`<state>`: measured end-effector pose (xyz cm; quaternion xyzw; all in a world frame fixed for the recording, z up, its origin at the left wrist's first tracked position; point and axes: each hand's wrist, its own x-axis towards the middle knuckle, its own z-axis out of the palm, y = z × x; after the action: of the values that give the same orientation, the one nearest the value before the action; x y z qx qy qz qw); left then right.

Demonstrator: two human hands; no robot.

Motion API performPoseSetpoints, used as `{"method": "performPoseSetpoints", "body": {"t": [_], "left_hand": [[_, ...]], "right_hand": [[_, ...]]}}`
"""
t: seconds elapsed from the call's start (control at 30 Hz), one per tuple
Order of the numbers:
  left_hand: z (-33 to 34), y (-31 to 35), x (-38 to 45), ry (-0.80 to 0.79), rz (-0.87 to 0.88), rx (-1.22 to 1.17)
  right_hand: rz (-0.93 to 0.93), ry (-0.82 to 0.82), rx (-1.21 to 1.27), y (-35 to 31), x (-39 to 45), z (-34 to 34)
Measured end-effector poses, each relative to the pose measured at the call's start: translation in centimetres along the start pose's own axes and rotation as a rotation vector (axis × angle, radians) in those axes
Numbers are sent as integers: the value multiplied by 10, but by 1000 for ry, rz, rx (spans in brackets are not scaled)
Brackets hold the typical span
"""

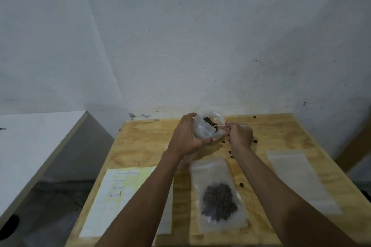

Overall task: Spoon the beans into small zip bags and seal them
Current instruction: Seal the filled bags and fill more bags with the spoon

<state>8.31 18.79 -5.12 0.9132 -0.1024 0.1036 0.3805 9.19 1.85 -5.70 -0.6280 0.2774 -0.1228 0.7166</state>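
While left hand (185,136) grips the bag of beans (208,126), right hand (240,135) pinches a blurred spoon (220,125), bowl hidden; label sheet (118,184) writing unreadable

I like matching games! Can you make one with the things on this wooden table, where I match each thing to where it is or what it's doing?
Things:
1. Clear zip bag filled with dark beans
2. Empty clear zip bag
3. Yellow and white label sheet
4. Small clear plastic bag with some beans inside

Places or states:
A. Gripped by the left hand, at the table's far side
B. Lying flat near the table's right edge
C. Lying flat in the middle, between the two forearms
D. Lying at the table's near left corner

Pairs: 1-C, 2-B, 3-D, 4-A
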Motion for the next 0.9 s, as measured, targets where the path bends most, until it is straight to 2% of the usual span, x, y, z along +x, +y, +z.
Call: {"method": "performPoseSetpoints", "body": {"t": [0.3,0.7,0.9], "left_hand": [[-6,2,-12,51,-11,80],[-15,25,-17,152,0,104],[-15,31,-19,208,34,88]], "right_hand": [[-13,-9,87,-21,-3,-16],[-134,-260,150,-41,-27,-53],[-152,-298,180,-40,-29,-57]]}}
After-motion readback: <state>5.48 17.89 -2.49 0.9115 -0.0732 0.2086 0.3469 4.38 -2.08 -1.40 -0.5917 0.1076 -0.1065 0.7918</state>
